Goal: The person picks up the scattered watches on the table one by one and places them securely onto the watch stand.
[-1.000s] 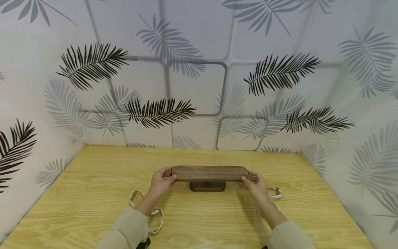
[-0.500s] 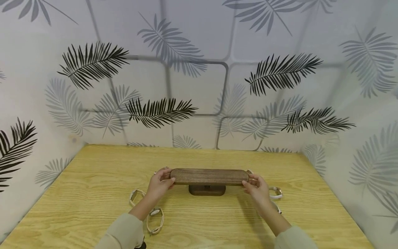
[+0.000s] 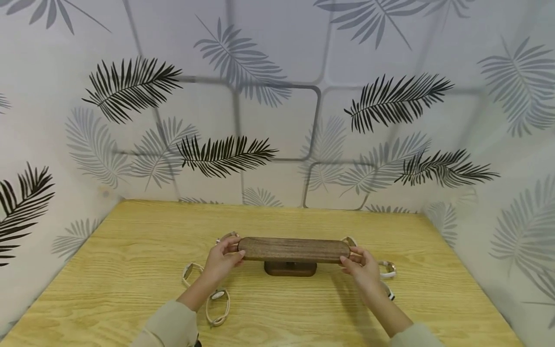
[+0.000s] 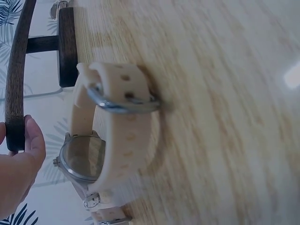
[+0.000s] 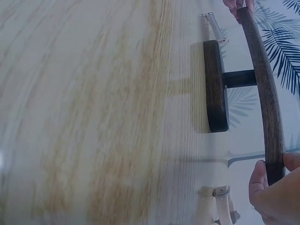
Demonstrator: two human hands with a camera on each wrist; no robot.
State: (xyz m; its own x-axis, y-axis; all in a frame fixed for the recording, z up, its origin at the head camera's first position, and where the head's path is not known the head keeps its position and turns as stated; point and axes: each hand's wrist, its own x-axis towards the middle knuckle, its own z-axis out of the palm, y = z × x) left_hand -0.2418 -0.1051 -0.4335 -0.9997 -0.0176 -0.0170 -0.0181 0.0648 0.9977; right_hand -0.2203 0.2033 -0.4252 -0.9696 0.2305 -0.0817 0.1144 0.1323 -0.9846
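Two grips [image 3: 220, 262] [image 3: 365, 271] — opposite bar [image 3: 294, 250] ends

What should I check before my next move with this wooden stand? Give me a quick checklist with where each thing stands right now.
1. Left hand holding its end of the bar: ok, thumb in front and fingers behind.
2. Right hand holding the opposite end: ok, also pinched.
3. Post joining bar and base: ok, it reaches from one to the other.
4. Base resting fully on the table: cannot tell; its underside is hidden.
5. Strap behind the bar's right end fully in sight from the head view: not ok, the bar partly covers it.
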